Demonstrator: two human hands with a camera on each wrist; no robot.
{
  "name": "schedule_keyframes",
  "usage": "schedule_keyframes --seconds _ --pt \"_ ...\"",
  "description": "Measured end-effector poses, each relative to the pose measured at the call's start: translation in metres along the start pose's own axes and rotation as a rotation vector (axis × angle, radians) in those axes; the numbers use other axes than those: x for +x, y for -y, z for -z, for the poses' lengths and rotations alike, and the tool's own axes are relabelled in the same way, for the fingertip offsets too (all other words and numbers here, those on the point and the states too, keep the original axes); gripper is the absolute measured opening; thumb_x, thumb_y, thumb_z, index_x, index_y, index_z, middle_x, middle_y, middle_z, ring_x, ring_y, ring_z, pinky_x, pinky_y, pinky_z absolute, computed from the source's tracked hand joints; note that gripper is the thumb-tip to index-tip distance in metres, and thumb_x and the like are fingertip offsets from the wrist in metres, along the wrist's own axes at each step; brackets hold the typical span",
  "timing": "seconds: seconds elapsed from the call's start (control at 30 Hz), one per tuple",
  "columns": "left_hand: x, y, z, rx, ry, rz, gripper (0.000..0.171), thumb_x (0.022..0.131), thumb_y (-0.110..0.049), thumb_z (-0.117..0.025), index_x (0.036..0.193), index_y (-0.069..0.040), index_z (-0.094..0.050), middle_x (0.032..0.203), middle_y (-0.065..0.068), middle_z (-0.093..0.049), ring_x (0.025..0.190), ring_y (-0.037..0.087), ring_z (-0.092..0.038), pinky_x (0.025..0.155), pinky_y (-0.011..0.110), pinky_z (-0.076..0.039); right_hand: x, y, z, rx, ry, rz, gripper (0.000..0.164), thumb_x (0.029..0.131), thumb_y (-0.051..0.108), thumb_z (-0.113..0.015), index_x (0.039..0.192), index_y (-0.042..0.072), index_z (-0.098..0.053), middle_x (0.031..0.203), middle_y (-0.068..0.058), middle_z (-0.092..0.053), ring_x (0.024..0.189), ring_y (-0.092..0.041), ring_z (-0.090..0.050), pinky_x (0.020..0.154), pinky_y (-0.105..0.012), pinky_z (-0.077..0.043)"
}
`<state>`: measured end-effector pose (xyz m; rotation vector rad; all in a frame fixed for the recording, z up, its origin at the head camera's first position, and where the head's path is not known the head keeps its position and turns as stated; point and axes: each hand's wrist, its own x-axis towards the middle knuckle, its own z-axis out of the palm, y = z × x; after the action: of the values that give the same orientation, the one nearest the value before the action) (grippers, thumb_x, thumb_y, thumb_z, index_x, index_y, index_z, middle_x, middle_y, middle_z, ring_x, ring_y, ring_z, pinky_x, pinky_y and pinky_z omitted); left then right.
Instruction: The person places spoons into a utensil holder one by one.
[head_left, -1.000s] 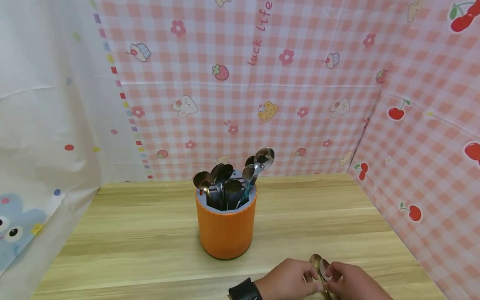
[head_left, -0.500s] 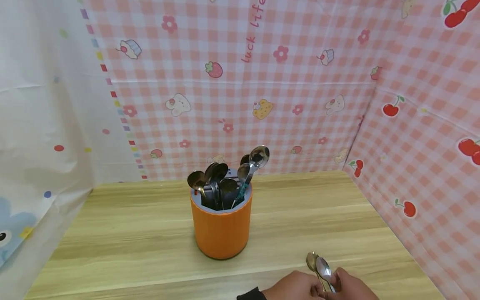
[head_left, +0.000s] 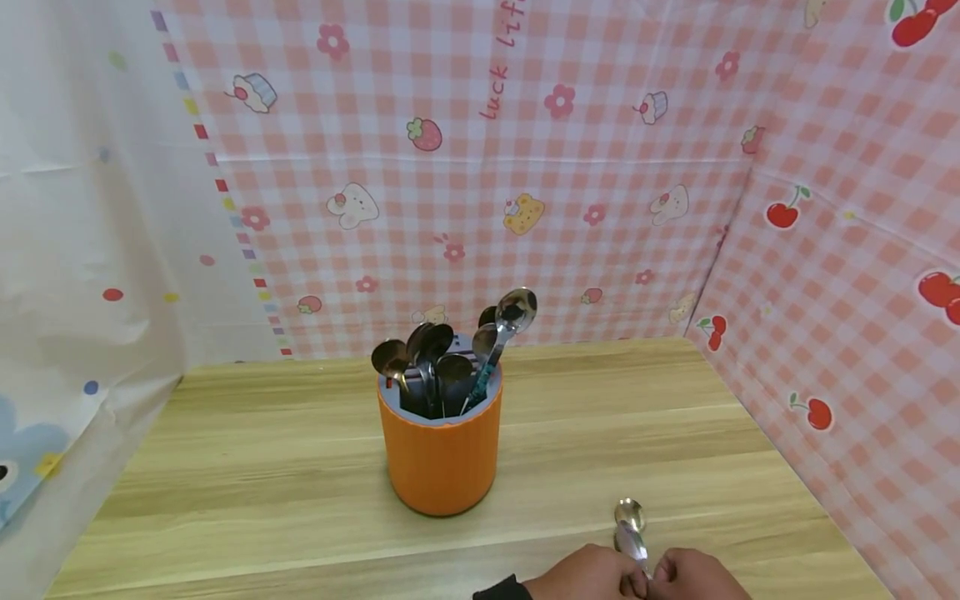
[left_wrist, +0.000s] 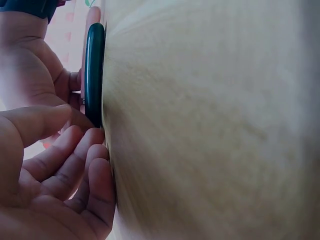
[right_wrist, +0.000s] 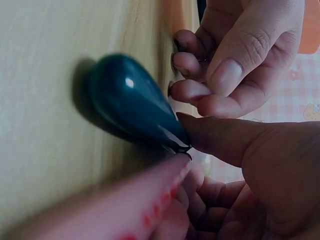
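Observation:
Two spoons lie at the front right of the table in the head view: a gold-toned spoon (head_left: 630, 512) and, just nearer, a silver spoon (head_left: 630, 543). My right hand (head_left: 693, 575) pinches at the spoons' handles. In the right wrist view its thumb meets the narrow end of a glossy teal handle (right_wrist: 125, 95), and its fingers lie by a pink handle (right_wrist: 115, 205) with red marks. Which handle belongs to which bowl I cannot tell. My left hand (left_wrist: 60, 175) lies beside them, fingers loosely bent on the table, with nothing visible between thumb and fingers.
An orange round holder (head_left: 440, 467) with a grey rim stands mid-table. Several spoons stand in it bowl up, a silver spoon (head_left: 516, 311) highest. Patterned cloth (head_left: 450, 183) walls rise behind and at the sides of the wooden table (head_left: 262, 475).
The silver spoon's bowl has shifted left, from beside the gold one to just in front of it. The hands stay low at the front right. The head view has turned slightly right.

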<state>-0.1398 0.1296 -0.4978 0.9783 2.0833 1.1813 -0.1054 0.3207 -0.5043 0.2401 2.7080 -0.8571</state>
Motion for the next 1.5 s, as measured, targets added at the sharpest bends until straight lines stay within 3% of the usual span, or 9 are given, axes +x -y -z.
schedule_keyframes --seconds 0.23,0.43,0.5,0.6,0.73,0.87,1.0,1.27,1.5 --pt "-0.002 0.001 0.002 -0.078 0.012 0.018 0.013 0.098 -0.016 -0.067 0.091 -0.007 -0.073 0.070 -0.012 -0.062 0.064 -0.007 -0.052 0.064 0.013 -0.046 0.000 0.002 0.011 0.121 0.082 0.162 0.014 0.089 0.012 -0.065 0.077 0.008 -0.057 0.066 0.002 -0.055 0.059 -0.013 -0.049 0.055 -0.024 -0.040" --pt "-0.003 -0.001 0.004 -0.154 0.004 0.053 0.021 0.100 -0.022 -0.064 0.089 -0.007 -0.073 0.070 -0.012 -0.063 0.064 -0.005 -0.053 0.061 0.014 -0.045 -0.003 0.018 0.023 0.417 0.155 0.165 0.025 0.098 0.024 -0.067 0.090 0.003 -0.055 0.070 -0.002 -0.057 0.058 -0.012 -0.053 0.053 -0.024 -0.045" --pt "-0.004 -0.002 0.005 -0.215 -0.029 0.079 0.020 0.099 -0.022 -0.065 0.087 -0.007 -0.072 0.070 -0.012 -0.063 0.063 -0.004 -0.053 0.060 0.015 -0.045 -0.004 0.025 0.025 0.500 0.161 0.173 0.029 0.098 0.025 -0.068 0.096 0.000 -0.055 0.075 -0.004 -0.060 0.060 -0.014 -0.056 0.054 -0.026 -0.049" --pt "-0.004 -0.004 0.007 -0.286 -0.093 0.097 0.017 0.097 -0.019 -0.067 0.087 -0.007 -0.071 0.071 -0.012 -0.064 0.065 -0.004 -0.055 0.060 0.015 -0.046 -0.004 0.033 0.030 0.533 0.135 0.191 0.031 0.099 0.027 -0.067 0.101 -0.002 -0.056 0.082 -0.007 -0.064 0.064 -0.018 -0.062 0.058 -0.031 -0.055" --pt "-0.007 -0.007 0.016 -0.276 -0.167 0.094 0.011 0.094 -0.018 -0.069 0.087 -0.010 -0.070 0.074 -0.013 -0.064 0.069 -0.004 -0.056 0.063 0.017 -0.047 -0.002 0.047 0.037 0.525 0.074 0.193 0.033 0.100 0.031 -0.065 0.103 -0.001 -0.058 0.086 -0.009 -0.067 0.072 -0.021 -0.066 0.064 -0.036 -0.058" --pt "-0.012 -0.011 0.029 -0.271 -0.218 0.101 0.004 0.092 -0.019 -0.069 0.095 -0.015 -0.068 0.080 -0.014 -0.065 0.074 -0.003 -0.058 0.066 0.019 -0.047 0.000 0.065 0.047 0.602 0.001 0.187 0.036 0.100 0.031 -0.066 0.114 -0.002 -0.060 0.094 -0.013 -0.067 0.080 -0.023 -0.068 0.070 -0.038 -0.060" --pt "-0.020 -0.015 0.044 -0.271 -0.267 0.063 0.017 0.091 -0.017 -0.070 0.108 -0.016 -0.069 0.086 -0.015 -0.066 0.077 -0.003 -0.060 0.070 0.019 -0.049 0.002 0.087 0.059 0.663 -0.075 0.242 0.039 0.098 0.026 -0.068 0.123 -0.002 -0.060 0.099 -0.015 -0.066 0.081 -0.024 -0.069 0.070 -0.038 -0.060" --pt "-0.044 -0.036 0.088 -0.245 -0.351 -0.009 0.009 0.094 -0.015 -0.069 0.104 -0.015 -0.069 0.089 -0.013 -0.068 0.083 -0.001 -0.064 0.073 0.020 -0.052 0.004 0.147 0.086 0.650 -0.119 0.467 0.030 0.098 0.015 -0.068 0.120 -0.004 -0.058 0.105 -0.016 -0.066 0.080 -0.023 -0.071 0.066 -0.042 -0.061" --pt "-0.067 -0.066 0.135 -0.121 -0.452 -0.089 0.014 0.098 -0.021 -0.068 0.110 -0.014 -0.071 0.095 -0.008 -0.070 0.092 0.003 -0.066 0.083 0.024 -0.053 0.002 0.201 0.110 0.613 -0.192 0.629 0.025 0.100 0.019 -0.066 0.115 0.000 -0.062 0.100 -0.011 -0.067 0.078 -0.021 -0.072 0.064 -0.041 -0.061"
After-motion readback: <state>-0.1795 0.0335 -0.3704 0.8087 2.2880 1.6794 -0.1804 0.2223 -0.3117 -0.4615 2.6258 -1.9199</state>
